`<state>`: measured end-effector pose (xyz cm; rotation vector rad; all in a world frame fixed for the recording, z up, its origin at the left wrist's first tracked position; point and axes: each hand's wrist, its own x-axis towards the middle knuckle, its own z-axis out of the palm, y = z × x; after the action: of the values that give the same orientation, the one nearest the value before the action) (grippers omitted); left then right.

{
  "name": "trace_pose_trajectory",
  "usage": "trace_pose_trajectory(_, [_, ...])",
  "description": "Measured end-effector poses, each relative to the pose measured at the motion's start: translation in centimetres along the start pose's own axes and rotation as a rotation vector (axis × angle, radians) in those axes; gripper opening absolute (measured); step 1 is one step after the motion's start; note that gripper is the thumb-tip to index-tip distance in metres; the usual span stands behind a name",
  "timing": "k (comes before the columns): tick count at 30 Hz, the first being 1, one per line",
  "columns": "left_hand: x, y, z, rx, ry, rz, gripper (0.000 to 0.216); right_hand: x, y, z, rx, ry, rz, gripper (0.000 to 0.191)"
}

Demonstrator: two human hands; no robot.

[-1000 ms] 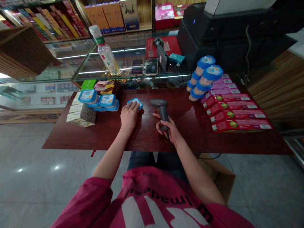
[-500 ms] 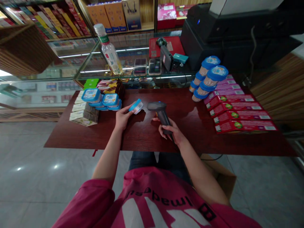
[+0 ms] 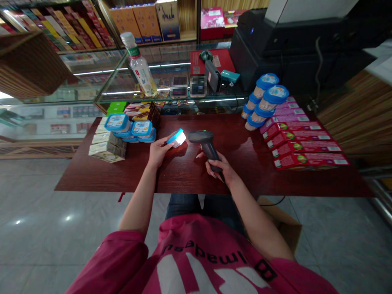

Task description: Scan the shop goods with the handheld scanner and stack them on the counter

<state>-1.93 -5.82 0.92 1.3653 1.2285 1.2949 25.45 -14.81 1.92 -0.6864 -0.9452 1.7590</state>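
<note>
Tilted above the table, a small tub with a blue lid is gripped in my left hand. Bright light falls on the tub's label side. My right hand is wrapped round the handle of a black barcode scanner, whose head points left at the tub from a short gap away. A small green light shows on top of the scanner. To the left of my left hand, more blue-lidded tubs sit stacked beside pale packs.
Red boxes and stacked blue-lidded round tubs occupy the right of the dark wooden table. Behind it, a glass counter bears a clear bottle, a red box and black equipment. A wicker basket is at left.
The tub's label, unlit before, now glows in bright light, and the scanner's top light has turned from blue to green. Both hands keep nearly the same place.
</note>
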Motion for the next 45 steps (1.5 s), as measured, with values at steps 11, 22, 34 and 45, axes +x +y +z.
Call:
trace_pose_trajectory(11, [-1.3,0.2,9.6,0.636,-0.302,0.525,0.040,-2.7,-0.6,-1.2,-0.146,0.720,-0.408,0.032])
trace_pose_trajectory(22, [-0.2,2.8,26.7,0.797,-0.738,0.759,0.053,-8.2,-2.7,-6.8,-0.481,1.015,-0.617,0.044])
trace_pose_trajectory(34, [0.6,0.8,29.7,0.511,-0.756,0.679,0.070,-7.9,-3.1,-6.5,-0.441,0.930,-0.596,0.044])
trace_pose_trajectory(45, [-0.7,2.4,9.1,0.898,-0.141,0.549,0.076,-1.5,-1.1,-1.6,-0.350,0.544,-0.397,0.044])
